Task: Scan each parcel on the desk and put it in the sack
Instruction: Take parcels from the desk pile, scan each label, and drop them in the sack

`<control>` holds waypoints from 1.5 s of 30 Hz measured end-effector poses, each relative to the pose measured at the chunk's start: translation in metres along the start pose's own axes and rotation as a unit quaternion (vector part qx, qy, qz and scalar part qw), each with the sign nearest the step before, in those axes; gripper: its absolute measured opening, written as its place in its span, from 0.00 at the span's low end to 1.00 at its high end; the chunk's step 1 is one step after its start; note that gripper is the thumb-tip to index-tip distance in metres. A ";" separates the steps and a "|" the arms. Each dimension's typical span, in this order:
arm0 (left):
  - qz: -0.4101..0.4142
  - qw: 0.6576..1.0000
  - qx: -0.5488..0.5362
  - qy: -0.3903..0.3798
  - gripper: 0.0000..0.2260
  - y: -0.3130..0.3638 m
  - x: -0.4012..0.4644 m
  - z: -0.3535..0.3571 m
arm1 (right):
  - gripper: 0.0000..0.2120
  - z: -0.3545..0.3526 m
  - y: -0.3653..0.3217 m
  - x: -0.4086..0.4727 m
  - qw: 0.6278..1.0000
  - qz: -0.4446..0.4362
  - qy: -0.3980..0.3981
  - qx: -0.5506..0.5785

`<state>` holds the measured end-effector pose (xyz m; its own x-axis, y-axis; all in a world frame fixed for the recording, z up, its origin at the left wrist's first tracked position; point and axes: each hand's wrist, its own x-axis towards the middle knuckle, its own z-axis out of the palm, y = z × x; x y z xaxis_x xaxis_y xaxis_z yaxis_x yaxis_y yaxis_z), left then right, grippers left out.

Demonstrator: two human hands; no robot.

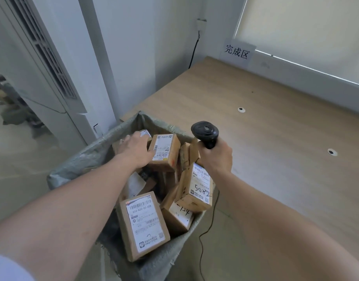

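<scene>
Sack (77,165) full of parcels; left hand (137,150) flat, fingers straight, on parcel (165,152); right hand (216,157) grips scanner (205,131) beside surface (276,126).

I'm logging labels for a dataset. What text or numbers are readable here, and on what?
"完成区": paper sign on the wall.
"616-K20-00-058" and "K20": label of the nearest parcel in the sack.
"50882", handwritten: label of the right-hand parcel.
All other label print is too small to read.

White walls (146,47) meet a pale floor (22,159); a drawn blind (308,31) glows above the sill.
</scene>
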<state>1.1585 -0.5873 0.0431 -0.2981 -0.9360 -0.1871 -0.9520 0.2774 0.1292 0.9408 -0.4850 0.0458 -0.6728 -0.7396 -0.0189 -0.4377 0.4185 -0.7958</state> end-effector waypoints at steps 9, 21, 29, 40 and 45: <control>0.077 0.997 -0.003 0.032 0.25 0.095 -0.033 -0.017 | 0.06 -0.090 0.040 -0.007 0.999 0.004 0.039 0.027; 0.230 0.972 0.011 0.049 0.24 0.337 -0.095 -0.024 | 0.10 -0.282 0.146 -0.017 0.982 0.071 0.163 0.066; 0.363 0.931 0.008 0.046 0.23 0.500 -0.101 -0.007 | 0.08 -0.399 0.221 -0.013 0.953 0.119 0.263 0.089; 0.543 0.840 0.000 0.018 0.24 0.749 -0.113 0.032 | 0.09 -0.539 0.337 0.017 0.881 0.230 0.405 0.088; 0.604 0.797 0.014 -0.009 0.24 0.848 -0.122 0.055 | 0.09 -0.595 0.383 0.031 0.844 0.267 0.458 0.086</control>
<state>0.3837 -0.2256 0.1218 -0.9989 0.0197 0.0435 0.0282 0.9786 0.2039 0.3973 -0.0338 0.1008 -0.9598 0.2804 0.0097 0.1145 0.4230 -0.8989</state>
